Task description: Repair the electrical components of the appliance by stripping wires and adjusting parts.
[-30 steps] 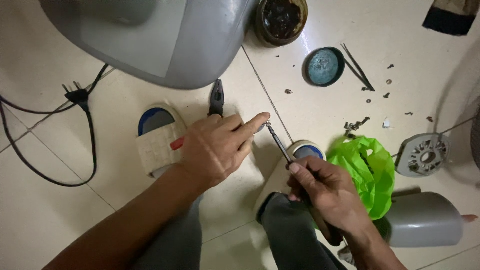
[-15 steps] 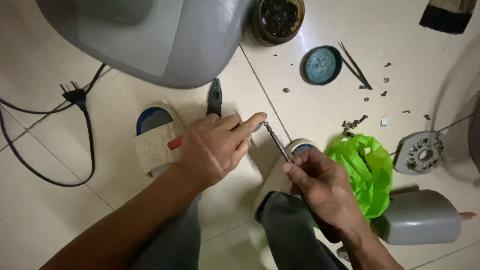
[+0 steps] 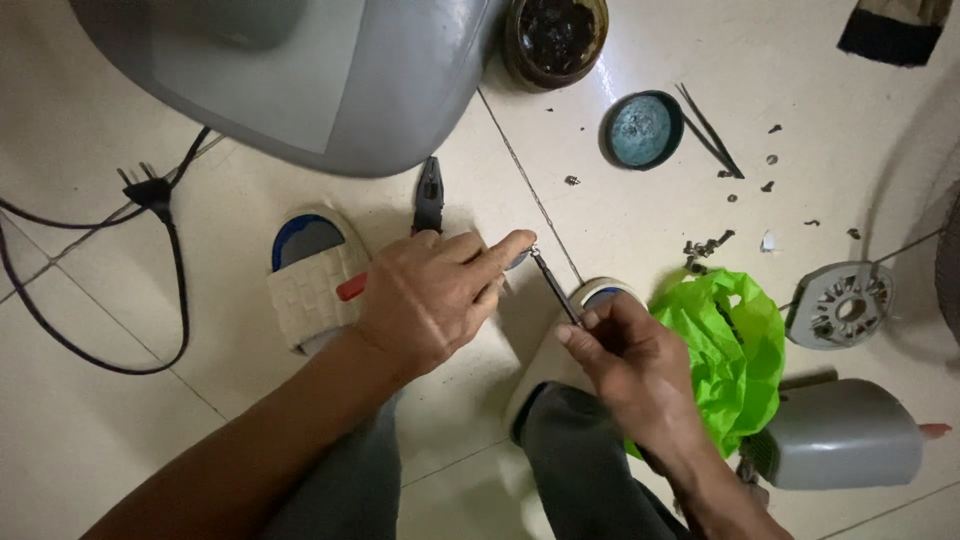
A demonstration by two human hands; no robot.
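- Screwdriver, thin dark metal shaft (image 3: 553, 284): stiff, light, slippery; pinched at its handle end by right hand (image 3: 630, 365).
- Left hand (image 3: 435, 295) closed narrow around small hidden part at shaft tip.

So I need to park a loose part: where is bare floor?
Bare tile lies left of the black power cord, and between the round teal lid and the green plastic bag. Scattered small screws crowd the right; both hands fill the middle.
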